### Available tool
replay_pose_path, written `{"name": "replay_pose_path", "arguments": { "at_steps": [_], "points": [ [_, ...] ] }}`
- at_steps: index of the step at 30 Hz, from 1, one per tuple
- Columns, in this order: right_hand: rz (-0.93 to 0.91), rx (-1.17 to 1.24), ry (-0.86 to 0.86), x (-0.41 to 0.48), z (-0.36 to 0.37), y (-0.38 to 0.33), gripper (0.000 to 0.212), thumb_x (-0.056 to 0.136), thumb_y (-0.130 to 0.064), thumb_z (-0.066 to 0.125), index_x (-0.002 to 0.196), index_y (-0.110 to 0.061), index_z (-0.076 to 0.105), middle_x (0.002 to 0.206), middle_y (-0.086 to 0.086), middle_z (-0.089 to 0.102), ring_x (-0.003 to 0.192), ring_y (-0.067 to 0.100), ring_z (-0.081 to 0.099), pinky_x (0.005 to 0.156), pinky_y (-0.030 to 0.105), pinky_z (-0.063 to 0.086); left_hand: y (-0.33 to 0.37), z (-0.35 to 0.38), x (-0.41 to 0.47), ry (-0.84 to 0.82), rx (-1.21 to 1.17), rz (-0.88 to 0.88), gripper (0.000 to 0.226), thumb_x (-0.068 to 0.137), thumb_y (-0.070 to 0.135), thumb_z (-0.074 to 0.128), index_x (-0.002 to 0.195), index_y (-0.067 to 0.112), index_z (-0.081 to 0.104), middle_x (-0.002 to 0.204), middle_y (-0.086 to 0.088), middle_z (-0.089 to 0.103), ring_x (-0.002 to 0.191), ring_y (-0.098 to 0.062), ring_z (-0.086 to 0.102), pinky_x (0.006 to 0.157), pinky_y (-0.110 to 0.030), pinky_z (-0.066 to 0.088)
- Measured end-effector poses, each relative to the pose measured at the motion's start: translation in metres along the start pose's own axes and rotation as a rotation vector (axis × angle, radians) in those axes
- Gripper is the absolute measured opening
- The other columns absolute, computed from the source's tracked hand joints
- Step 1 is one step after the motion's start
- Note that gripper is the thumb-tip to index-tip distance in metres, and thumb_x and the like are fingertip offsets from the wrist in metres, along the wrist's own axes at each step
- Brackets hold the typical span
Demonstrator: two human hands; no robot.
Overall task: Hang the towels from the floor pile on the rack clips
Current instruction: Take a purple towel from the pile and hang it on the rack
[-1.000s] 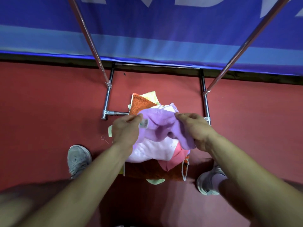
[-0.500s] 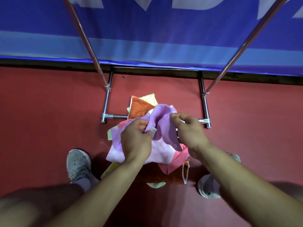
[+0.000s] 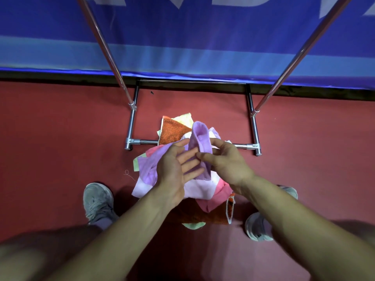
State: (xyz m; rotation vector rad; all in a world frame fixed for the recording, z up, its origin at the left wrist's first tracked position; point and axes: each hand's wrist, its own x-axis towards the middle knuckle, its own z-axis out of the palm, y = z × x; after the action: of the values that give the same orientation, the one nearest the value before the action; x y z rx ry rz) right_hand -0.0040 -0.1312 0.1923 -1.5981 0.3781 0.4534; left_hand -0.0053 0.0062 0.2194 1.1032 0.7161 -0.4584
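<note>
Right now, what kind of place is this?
Probably an indoor hall or event space: red carpeted floor, a big blue banner along the wall, and a metal rack by a towel pile.

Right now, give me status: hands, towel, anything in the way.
Left hand open, flat against lilac towel. Right hand pinches its fold above the floor pile. Rack clips out of view; pile overlaps rack base bar.
</note>
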Motion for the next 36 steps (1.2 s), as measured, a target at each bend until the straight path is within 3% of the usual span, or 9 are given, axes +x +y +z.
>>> {"name": "replay_pose_path", "arguments": {
  "at_steps": [6,9,11,14,16,21,29,32,36],
  "points": [
    [-0.187,-0.297,0.026,-0.001,-0.008,-0.001,0.034,0.08,-0.02,0.047,0.103,-0.008,0.069,0.09,0.024,0.071,0.077,0.039,0.065,0.077,0.055,0.054,0.001,-0.003,0.004,-0.161,0.267,0.1,0.034,0.101,0.006,0.045,0.121,0.024,0.066,0.108,-0.004,0.077,0.089,-0.014,0.075,0.066,-0.025,0.06],
    [-0.265,-0.452,-0.03,-0.004,-0.015,-0.004,0.029,0.079,-0.022,0.041,0.088,-0.007,0.064,0.072,0.016,0.059,0.064,0.015,0.046,0.063,0.041,0.045,0.001,-0.016,0.015,-0.053,0.798,0.561,0.05,0.09,-0.001,0.054,0.131,0.029,0.06,0.11,0.013,0.071,0.095,-0.004,0.069,0.079,-0.023,0.054],
    [-0.31,-0.521,-0.105,-0.01,-0.017,-0.009,0.022,0.081,-0.017,0.04,0.082,-0.026,0.061,0.067,0.006,0.054,0.062,0.012,0.043,0.061,0.038,0.04,0.004,-0.023,0.019,-0.044,1.001,0.764,0.068,0.082,-0.002,0.059,0.139,0.035,0.054,0.127,0.016,0.058,0.112,-0.005,0.06,0.091,-0.024,0.048],
    [-0.365,-0.602,-0.193,-0.018,-0.017,-0.016,0.036,0.084,-0.014,0.04,0.075,-0.047,0.05,0.064,-0.007,0.048,0.06,0.01,0.041,0.059,0.032,0.037,0.014,-0.029,0.024,-0.274,0.939,0.676,0.081,0.076,-0.004,0.06,0.143,0.04,0.05,0.132,0.01,0.06,0.113,-0.016,0.062,0.093,-0.034,0.054],
    [-0.384,-0.611,-0.19,-0.019,-0.02,-0.014,0.029,0.085,-0.016,0.041,0.084,-0.041,0.055,0.066,-0.005,0.051,0.06,0.011,0.043,0.06,0.034,0.039,0.02,-0.031,0.025,-0.312,0.945,0.612,0.065,0.078,-0.002,0.064,0.129,0.038,0.063,0.117,0.011,0.07,0.102,-0.016,0.067,0.085,-0.037,0.056],
    [-0.387,-0.617,-0.118,-0.018,-0.032,-0.01,0.024,0.088,-0.022,0.061,0.109,-0.026,0.053,0.067,-0.003,0.059,0.055,0.011,0.043,0.058,0.027,0.037,0.033,-0.033,0.027,-0.243,0.913,0.672,0.013,0.082,0.019,0.081,0.092,0.024,0.075,0.086,0.004,0.075,0.083,-0.021,0.069,0.075,-0.041,0.056],
    [-0.467,-0.651,0.01,-0.025,-0.04,-0.015,0.005,0.091,-0.021,0.07,0.095,-0.023,0.068,0.079,-0.007,0.067,0.071,0.016,0.059,0.069,0.034,0.048,0.058,-0.032,0.003,-0.174,0.949,0.912,0.023,0.081,0.023,0.083,0.076,0.038,0.066,0.072,0.02,0.066,0.067,-0.001,0.058,0.064,-0.018,0.044],
    [-0.528,-0.67,0.071,-0.04,-0.046,-0.031,0.005,0.095,-0.027,0.067,0.098,-0.03,0.07,0.083,-0.022,0.068,0.075,0.0,0.061,0.072,0.026,0.049,0.071,-0.035,-0.014,-0.172,0.909,0.961,0.015,0.082,0.019,0.083,0.078,0.027,0.071,0.071,0.022,0.066,0.064,0.002,0.057,0.062,-0.017,0.043],
    [-0.617,-0.778,0.089,-0.063,-0.053,-0.064,0.01,0.096,-0.036,0.065,0.097,-0.027,0.065,0.079,-0.008,0.065,0.073,0.016,0.06,0.071,0.04,0.051,0.092,-0.028,-0.046,-0.099,0.861,1.063,0.009,0.083,0.019,0.082,0.081,0.018,0.073,0.075,0.017,0.071,0.068,0.002,0.06,0.067,-0.019,0.045]
  ]
}}
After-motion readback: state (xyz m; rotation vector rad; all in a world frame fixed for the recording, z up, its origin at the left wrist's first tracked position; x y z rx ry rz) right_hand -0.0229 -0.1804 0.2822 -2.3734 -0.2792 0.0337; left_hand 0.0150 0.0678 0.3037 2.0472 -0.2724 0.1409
